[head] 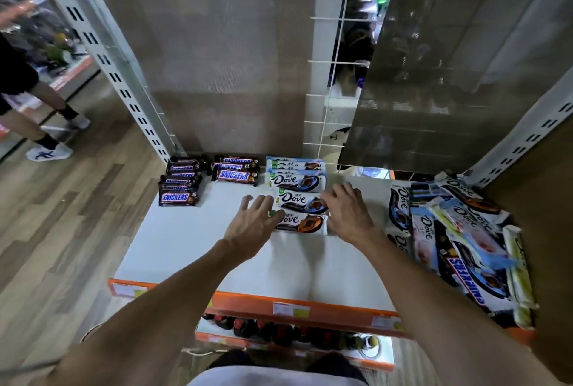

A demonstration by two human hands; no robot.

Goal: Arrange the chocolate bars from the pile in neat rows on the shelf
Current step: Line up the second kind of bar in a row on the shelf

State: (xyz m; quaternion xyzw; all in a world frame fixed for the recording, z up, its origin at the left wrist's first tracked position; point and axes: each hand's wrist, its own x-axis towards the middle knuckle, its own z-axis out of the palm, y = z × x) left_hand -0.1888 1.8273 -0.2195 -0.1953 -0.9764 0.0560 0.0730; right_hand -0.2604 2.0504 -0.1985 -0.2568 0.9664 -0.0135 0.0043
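On the white shelf [192,246] a row of Dove bars runs from the back wall forward. Its nearest Dove bar [302,222] lies flat, and the one behind it [299,201] sits slightly askew. My left hand [252,222] touches the left end of the nearest bar with spread fingers. My right hand [348,212] rests against the right ends of both front bars, fingers bent. Two rows of Snickers bars [178,182] [235,170] lie at the back left. The loose pile of Dove and Snickers bars [459,240] covers the shelf's right side.
Slotted white uprights [105,60] frame the shelf left and right, with a wire grid [331,81] at the back. An orange price rail [297,308] edges the front. Bottles [279,331] stand on the shelf below. Another person's legs [46,125] are on the wooden floor at left.
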